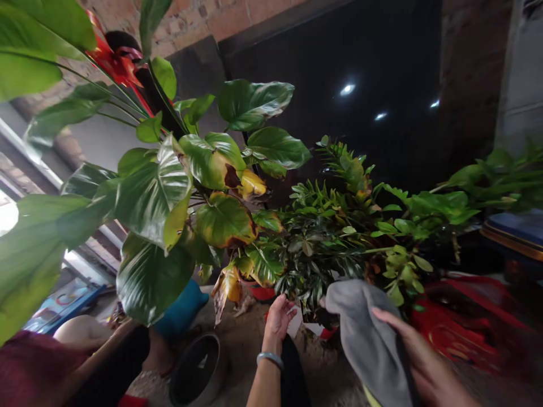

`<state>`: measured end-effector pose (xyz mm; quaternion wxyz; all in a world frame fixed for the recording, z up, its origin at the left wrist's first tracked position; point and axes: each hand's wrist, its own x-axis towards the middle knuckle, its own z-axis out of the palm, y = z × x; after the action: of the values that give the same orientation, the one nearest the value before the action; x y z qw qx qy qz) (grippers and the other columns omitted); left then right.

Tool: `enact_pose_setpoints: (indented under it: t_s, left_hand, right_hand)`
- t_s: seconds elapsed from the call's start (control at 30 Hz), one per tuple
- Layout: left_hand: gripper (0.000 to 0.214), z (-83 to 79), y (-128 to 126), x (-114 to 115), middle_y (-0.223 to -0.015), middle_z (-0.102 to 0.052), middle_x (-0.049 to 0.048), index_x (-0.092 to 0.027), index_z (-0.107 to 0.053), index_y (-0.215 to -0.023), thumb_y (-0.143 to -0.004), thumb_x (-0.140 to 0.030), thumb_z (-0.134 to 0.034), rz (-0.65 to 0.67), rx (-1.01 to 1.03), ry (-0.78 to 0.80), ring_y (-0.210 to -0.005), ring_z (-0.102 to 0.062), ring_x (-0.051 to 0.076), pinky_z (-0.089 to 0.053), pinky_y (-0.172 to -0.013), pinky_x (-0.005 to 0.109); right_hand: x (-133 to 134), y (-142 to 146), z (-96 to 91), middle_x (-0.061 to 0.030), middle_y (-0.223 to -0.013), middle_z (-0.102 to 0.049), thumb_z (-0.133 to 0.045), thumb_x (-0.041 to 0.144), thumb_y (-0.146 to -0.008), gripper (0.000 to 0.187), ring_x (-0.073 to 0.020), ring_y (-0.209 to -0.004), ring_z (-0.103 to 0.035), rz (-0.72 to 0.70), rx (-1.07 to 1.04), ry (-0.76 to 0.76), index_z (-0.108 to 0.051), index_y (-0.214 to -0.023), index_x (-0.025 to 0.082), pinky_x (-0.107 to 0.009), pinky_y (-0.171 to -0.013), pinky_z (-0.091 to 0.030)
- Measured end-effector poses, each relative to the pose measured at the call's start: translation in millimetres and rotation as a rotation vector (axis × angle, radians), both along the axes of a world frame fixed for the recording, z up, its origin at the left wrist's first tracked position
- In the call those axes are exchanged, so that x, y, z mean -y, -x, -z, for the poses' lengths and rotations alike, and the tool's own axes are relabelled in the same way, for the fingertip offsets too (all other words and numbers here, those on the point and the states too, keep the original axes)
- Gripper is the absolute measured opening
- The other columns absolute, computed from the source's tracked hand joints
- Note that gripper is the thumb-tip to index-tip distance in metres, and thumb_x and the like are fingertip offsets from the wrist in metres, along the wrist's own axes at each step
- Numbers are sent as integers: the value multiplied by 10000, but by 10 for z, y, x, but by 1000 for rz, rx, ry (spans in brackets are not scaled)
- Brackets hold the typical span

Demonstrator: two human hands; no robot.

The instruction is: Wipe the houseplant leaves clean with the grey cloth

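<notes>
My right hand (pixel 407 345) grips a grey cloth (pixel 365 328), its thumb lying over the fabric, which hangs in front of the potted plants. Low in the middle, my left hand (pixel 280 316) has its fingers curled in at the lower edge of a dark, small-leaved plant (pixel 311 254). Whatever is between those fingertips, if anything, is too small to make out. A bangle circles the left wrist. Left of this hand droops a yellow-brown withered leaf (pixel 229 285) from a large broad-leaved plant (pixel 148 192).
A co-worker's arm (pixel 106 356) is at lower left, near a blue rounded object (pixel 182 311). A dark bucket (pixel 197 370) stands on the ground. Red plastic bags (pixel 466 322) lie at right. Behind the plants is a glossy black panel (pixel 360 56); a red ribbon (pixel 116 65) hangs upper left.
</notes>
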<state>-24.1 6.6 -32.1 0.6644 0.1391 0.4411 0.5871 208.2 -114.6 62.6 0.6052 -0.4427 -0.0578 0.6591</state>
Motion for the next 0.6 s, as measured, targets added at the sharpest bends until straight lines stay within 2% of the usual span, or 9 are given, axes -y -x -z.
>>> enact_pose_setpoints:
  t_s: [0.07,0.13,0.2,0.23,0.3,0.4,0.47,0.53,0.6]
  left_hand:
    - [258,-2,11,-2,-558,-614,-14,-173,-587,-665,-613,-190,-838,1,1,3,-555,-604,136,-465,-577,266]
    - [268,-12,4,-2,-555,-612,-17,-173,-578,-654,-614,-189,-842,6,0,1,-549,-603,132,-464,-574,263]
    - [279,-25,-15,2,-555,-609,-20,-168,-579,-656,-610,-198,-853,10,-2,-7,-542,-604,130,-465,-568,260]
    - [283,-31,-26,6,-555,-608,-21,-165,-583,-660,-604,-201,-858,10,-2,-11,-541,-605,131,-466,-564,260]
    - [287,-38,-43,15,-551,-605,-23,-160,-591,-664,-588,-201,-865,2,0,-17,-543,-606,133,-466,-559,259]
    - [292,-41,-44,26,-549,-606,-21,-160,-589,-647,-572,-198,-869,-12,3,-21,-545,-602,132,-465,-557,257]
    - [298,-44,-34,30,-551,-612,-15,-162,-584,-631,-563,-202,-872,-9,6,-25,-544,-600,132,-464,-561,259]
    - [303,-51,-26,31,-551,-620,-8,-164,-580,-622,-557,-204,-873,6,4,-23,-546,-600,135,-463,-566,262]
    - [298,-62,-29,29,-556,-625,-5,-166,-582,-630,-562,-201,-870,15,0,-19,-553,-600,138,-462,-575,264]
  right_hand:
    - [-95,-144,-270,-101,-779,-804,-833,272,-515,354,-375,-904,-760,101,25,2,-765,-847,172,-477,-850,-611]
    - [-287,-226,-529,-61,-819,-810,-819,250,-529,372,-340,-931,-757,291,104,-122,-761,-892,195,-445,-876,-606]
    - [-486,-232,-647,-29,-803,-808,-806,219,-537,352,-307,-926,-757,401,155,-221,-753,-884,208,-413,-887,-605]
    - [-554,-212,-636,-23,-777,-805,-797,201,-537,328,-298,-914,-758,403,151,-224,-749,-861,209,-402,-884,-607]
    - [-581,-149,-499,-26,-703,-791,-776,165,-531,277,-300,-889,-764,331,80,-132,-738,-801,208,-400,-862,-617]
    - [-336,-80,-196,-43,-618,-768,-764,146,-515,225,-336,-877,-770,211,-65,86,-714,-724,214,-434,-823,-631]
    - [-97,-88,-103,-64,-656,-782,-779,162,-512,208,-360,-900,-765,143,-113,167,-706,-700,217,-457,-822,-629]
    - [56,-130,-177,-95,-743,-803,-794,197,-528,198,-375,-937,-756,75,-133,196,-717,-710,210,-471,-839,-621]
    - [33,-170,-385,-107,-817,-812,-794,223,-556,218,-374,-957,-751,67,-129,138,-743,-767,203,-468,-857,-613]
